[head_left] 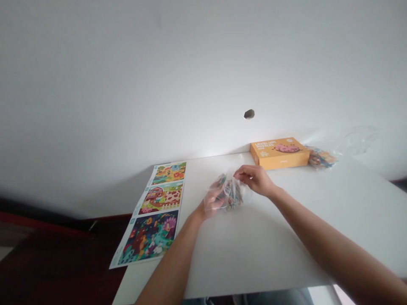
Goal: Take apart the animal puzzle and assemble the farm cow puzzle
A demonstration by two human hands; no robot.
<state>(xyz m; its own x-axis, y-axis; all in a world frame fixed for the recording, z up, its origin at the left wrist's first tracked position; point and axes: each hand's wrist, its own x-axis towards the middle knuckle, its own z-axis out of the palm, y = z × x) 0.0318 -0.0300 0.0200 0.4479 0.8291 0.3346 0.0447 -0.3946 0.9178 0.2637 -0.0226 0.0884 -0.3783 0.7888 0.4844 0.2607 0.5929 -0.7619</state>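
**White worktop (273, 250): clear plastic bag of puzzle pieces (231, 195) in a two-handed grip**

The crumpled bag, its long axis lying roughly crosswise, is clamped between the close-set left hand (213, 200) and right hand (255, 178). Printed puzzle sheets (154, 214) lie left of the hands; an orange puzzle box (280, 153) and second bag (321, 159) lie beyond them.
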